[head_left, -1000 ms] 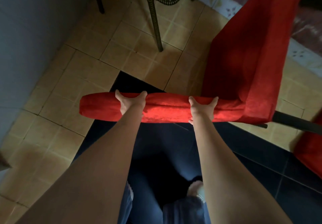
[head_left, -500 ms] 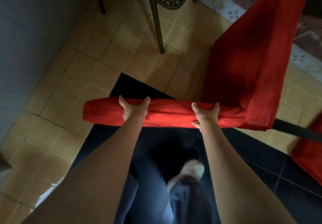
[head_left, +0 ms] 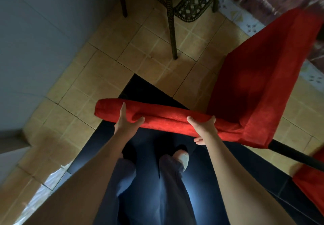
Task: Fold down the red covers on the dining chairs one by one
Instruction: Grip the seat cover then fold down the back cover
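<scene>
Cover: your red cover (head_left: 175,119) is soft, napped cloth, bunched into a thick roll along the top of the chair (head_left: 259,88) back, which slopes away to the right.
Left hand: your left hand (head_left: 126,119) lies on the near left part of the roll, fingers nearly straight, thumb spread; it grips less than half a second ago, when it curled over the roll.
Right hand: your right hand (head_left: 204,128) clasps the roll from below, thumb and fingers wrapped around it, as before.
Floor: matte tan tiles (head_left: 108,77) meet a dark patch under your feet.
Table: a woven wicker leg (head_left: 171,19) stands beyond the chair.
Change: the roll sits tilted, lower on the right.
</scene>
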